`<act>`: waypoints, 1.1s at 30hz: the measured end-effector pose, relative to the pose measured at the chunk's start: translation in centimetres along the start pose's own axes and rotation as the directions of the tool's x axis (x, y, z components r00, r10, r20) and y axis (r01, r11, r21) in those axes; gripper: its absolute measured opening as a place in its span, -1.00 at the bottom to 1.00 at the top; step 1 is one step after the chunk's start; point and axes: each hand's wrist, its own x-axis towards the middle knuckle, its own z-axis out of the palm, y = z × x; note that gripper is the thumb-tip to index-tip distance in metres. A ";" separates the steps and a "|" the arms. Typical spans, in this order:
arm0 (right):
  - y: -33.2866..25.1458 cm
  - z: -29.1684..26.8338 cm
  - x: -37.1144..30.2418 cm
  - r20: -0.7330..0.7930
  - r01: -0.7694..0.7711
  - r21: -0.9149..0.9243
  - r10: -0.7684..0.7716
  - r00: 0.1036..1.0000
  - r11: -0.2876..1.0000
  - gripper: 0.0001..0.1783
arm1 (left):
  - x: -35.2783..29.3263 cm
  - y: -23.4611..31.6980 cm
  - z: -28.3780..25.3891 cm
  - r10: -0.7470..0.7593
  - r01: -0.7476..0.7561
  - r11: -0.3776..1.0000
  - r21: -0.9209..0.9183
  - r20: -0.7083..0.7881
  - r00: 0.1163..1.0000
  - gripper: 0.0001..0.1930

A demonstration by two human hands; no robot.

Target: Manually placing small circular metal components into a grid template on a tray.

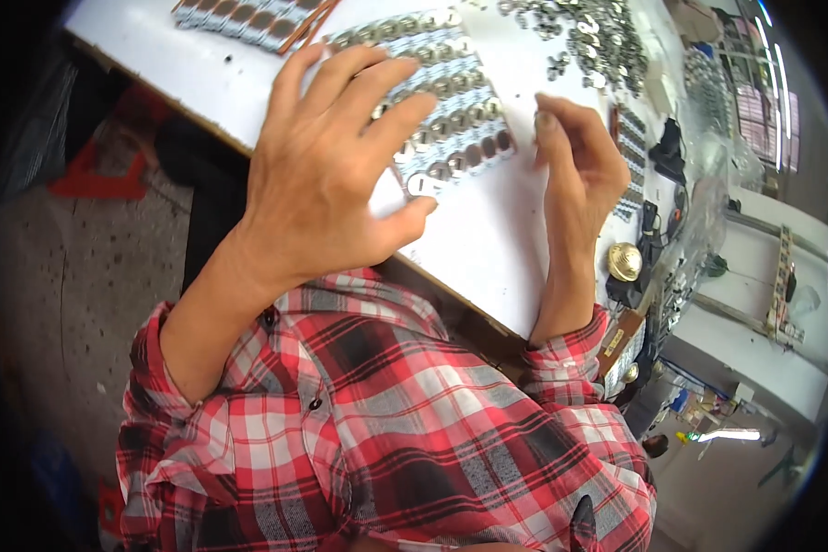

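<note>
A blue-and-white patterned board (477,85) lies on the white table with rows of shiny round metal pieces (457,112) on it. At its near right end, several brown round spots (489,147) show bare. My left hand (327,170) is over the board's left part, fingers spread and slightly bent; it hides the pieces beneath. One silver disc (420,185) sits at the near corner, close to my left thumb. Just right of the board is my right hand (575,166), its fingers curled in and thumb pressed to the fingertips. Whatever it pinches is hidden.
Loose silver pieces (598,41) are heaped at the far right of the table (474,244). Similar boards lie at the far left (248,20) and right (629,152). A gold ribbed dome (625,261) and black items (669,147) stand along the right edge. A red stand (101,175) is on the floor.
</note>
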 end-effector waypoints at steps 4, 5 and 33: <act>4.6 -2.3 2.8 -0.057 0.206 -0.413 -0.250 0.966 0.887 -0.56 | 0.1 0.3 -0.1 -0.004 0.004 1.000 0.026 -0.004 1.000 -0.29; 4.9 -2.7 3.3 0.033 0.275 -0.613 -0.324 0.945 0.741 -0.55 | 0.2 0.4 -0.2 -0.001 0.000 0.999 0.034 0.002 1.000 -0.29; 1.0 -3.9 1.3 0.104 -0.140 0.187 0.122 0.987 0.972 -0.75 | 0.3 -0.1 0.1 0.046 -0.046 0.997 0.058 0.002 0.999 -0.30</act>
